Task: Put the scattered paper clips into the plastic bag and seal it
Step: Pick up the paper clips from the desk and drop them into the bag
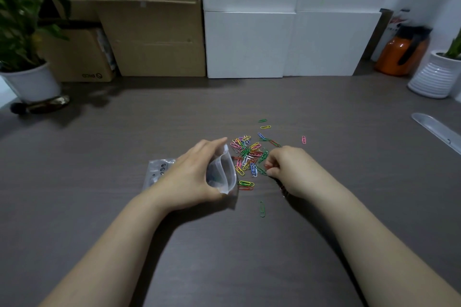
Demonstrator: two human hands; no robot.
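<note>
looks like a home office or storage corner, grey wood-grain desk, stacked cardboard boxes, potted plants, orange thermos jug

The plastic bag is small and clear, lying on its side with its mouth spread open toward the right, facing the clips. The paper clips are coloured green, yellow, pink, red, blue and white, heaped just right of the bag's mouth. A few strays lie apart: far, right, and near.
</note>
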